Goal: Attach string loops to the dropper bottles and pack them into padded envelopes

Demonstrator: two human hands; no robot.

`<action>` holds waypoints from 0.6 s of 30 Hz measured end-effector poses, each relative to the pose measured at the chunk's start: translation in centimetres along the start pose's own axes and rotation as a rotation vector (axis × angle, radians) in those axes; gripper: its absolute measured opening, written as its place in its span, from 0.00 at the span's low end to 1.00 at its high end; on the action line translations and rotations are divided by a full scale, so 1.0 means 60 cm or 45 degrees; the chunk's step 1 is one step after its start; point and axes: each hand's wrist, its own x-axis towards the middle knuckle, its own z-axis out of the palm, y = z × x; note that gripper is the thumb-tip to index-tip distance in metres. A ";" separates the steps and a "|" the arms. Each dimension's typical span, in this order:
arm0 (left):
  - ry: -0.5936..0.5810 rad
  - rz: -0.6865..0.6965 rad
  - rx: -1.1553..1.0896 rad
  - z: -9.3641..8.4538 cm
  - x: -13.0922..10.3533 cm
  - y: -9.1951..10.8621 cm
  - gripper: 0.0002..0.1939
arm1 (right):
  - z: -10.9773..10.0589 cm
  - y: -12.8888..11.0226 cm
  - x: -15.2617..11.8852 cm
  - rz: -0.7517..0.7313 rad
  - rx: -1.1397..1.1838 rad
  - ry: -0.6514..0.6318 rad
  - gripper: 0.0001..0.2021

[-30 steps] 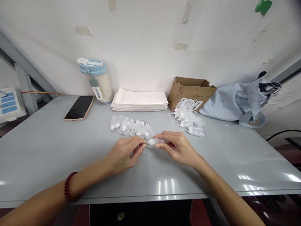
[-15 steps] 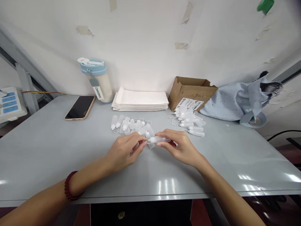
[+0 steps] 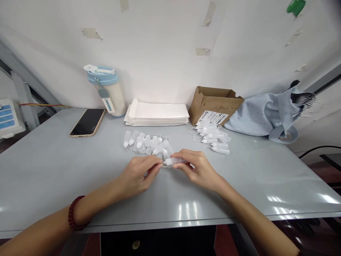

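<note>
My right hand [image 3: 201, 165] is closed around a small translucent dropper bottle [image 3: 178, 161], which lies nearly level with its white pointed cap facing left. At that tip, the thumb and fingers of my left hand [image 3: 142, 173] are pinched together; what is between them is too small to make out. Just behind my hands, several more dropper bottles [image 3: 140, 140] lie in a loose heap, with thin white loops among them. A second pile of such bottles [image 3: 213, 136] sits to the right, in front of the cardboard box.
Along the wall stand a blue-lidded drink bottle [image 3: 108, 90], a stack of white padded envelopes [image 3: 157, 114] and an open cardboard box [image 3: 205, 106]. A phone [image 3: 87, 122] lies at the left of the grey table [image 3: 66, 170]. A light blue cloth bag [image 3: 261, 113] rests at the right.
Both hands have shifted slightly left and down, with the dropper bottle still in my right hand. The whole view has also drifted a little.
</note>
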 end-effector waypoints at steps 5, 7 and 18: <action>-0.002 -0.001 -0.007 0.001 0.001 -0.001 0.06 | 0.002 0.002 0.003 0.000 0.010 0.005 0.08; -0.007 -0.007 -0.006 0.002 0.001 -0.001 0.06 | 0.003 0.002 0.003 0.003 0.016 0.006 0.08; 0.074 0.046 0.071 -0.023 0.012 0.001 0.06 | -0.006 -0.009 0.005 0.234 0.224 0.006 0.10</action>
